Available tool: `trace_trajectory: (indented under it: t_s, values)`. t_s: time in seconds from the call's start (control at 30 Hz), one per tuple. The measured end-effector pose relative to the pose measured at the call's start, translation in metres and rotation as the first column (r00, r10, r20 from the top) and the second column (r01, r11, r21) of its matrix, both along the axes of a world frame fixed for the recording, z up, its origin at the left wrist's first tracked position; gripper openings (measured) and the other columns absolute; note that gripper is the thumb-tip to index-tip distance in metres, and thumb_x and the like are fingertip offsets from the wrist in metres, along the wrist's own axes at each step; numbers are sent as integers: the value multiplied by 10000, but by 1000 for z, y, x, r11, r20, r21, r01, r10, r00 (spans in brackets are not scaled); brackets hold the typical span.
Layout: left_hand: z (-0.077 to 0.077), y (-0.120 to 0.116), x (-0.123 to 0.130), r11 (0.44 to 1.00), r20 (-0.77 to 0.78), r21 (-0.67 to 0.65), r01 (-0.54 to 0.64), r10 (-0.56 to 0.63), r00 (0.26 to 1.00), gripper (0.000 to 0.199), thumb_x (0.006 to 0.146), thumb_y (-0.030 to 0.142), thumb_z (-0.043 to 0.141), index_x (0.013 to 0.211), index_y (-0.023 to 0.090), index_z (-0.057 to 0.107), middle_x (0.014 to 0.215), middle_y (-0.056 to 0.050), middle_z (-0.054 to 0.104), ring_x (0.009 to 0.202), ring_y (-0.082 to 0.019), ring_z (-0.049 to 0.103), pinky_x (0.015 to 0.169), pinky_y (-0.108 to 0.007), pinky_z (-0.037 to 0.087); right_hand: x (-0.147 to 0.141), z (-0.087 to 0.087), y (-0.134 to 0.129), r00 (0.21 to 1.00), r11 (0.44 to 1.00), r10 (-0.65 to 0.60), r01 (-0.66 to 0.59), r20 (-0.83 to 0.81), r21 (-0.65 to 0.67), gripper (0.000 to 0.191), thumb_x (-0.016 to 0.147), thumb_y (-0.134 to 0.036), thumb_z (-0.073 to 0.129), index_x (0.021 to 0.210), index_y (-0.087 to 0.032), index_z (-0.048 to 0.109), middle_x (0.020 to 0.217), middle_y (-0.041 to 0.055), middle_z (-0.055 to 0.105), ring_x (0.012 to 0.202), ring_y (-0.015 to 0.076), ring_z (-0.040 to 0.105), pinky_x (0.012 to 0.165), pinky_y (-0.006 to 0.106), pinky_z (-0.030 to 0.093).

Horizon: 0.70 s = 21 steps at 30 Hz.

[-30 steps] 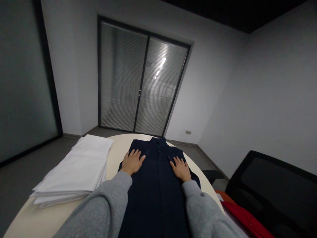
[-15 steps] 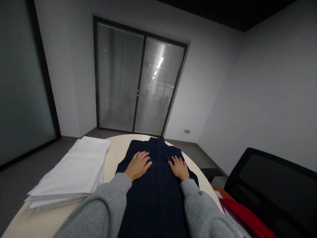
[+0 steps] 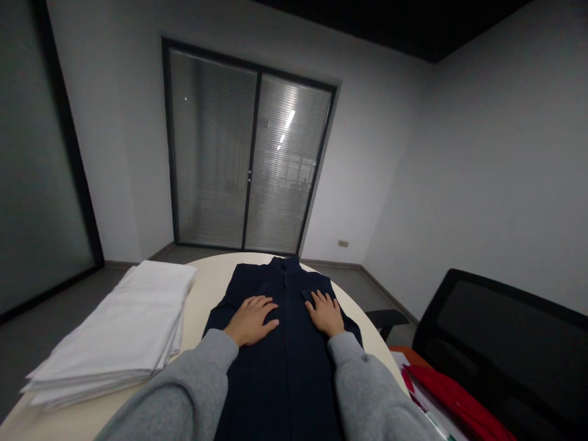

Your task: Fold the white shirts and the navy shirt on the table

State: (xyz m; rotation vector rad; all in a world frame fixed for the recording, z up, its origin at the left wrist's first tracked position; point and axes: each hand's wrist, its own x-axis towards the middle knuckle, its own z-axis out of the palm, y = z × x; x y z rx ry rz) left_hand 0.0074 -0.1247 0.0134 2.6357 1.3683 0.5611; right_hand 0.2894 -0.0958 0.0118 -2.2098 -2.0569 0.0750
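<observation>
A dark navy shirt lies front side up on the pale round table, its collar toward the far edge. My left hand rests flat on the left side of the chest, fingers stretched out. On the right side of the chest, by a pocket flap, my right hand lies with its fingers spread. Neither hand grips the cloth. The shirt's lower part runs out of view between my grey sleeves.
A stack of folded white cloth lies on the table's left side. At the right stands a black mesh chair, with red cloth on its seat. Beyond the table is a glass door with blinds.
The view has shifted slightly, so the table and white stack appear farther left. My left hand has moved slightly down the shirt, toward me. My right hand stays about where it was on the chest.
</observation>
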Motion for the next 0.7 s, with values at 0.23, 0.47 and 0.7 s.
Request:
trace_trajectory:
  t_s: [0.23, 0.47, 0.7]
  values:
    - [-1, 1, 0, 1000, -8, -10, -1, 1, 1000, 538, 1000, 579, 490, 1446, 302, 607, 1579, -65, 523, 1486, -311, 415, 1233, -524, 268, -3, 4, -2, 1000, 1000, 0, 0, 10, -13, 688, 1041, -564, 258, 1630, -219, 344, 1715, 51, 274, 1582, 315, 193, 1264, 506, 99]
    - [-4, 8, -2, 1000, -6, -25, -3, 3, 1000, 538, 995, 595, 482, 1449, 333, 597, 1580, -42, 525, 1477, -304, 423, 1220, -523, 278, -17, 15, -22, 1000, 997, 4, -3, 7, -72, 687, 1046, -560, 247, 1651, -236, 279, 1729, 71, 224, 1587, 350, 160, 1245, 606, 50]
    - [0, 8, -3, 999, 13, -41, -7, 8, 1000, 522, 982, 583, 494, 1434, 348, 606, 1573, -37, 535, 1468, -306, 431, 1213, -523, 276, -50, 47, -107, 989, 982, 145, -141, 20, -123, 639, 1026, -524, 369, 1613, -272, 377, 1715, 71, 263, 1587, 398, 139, 1211, 703, -71]
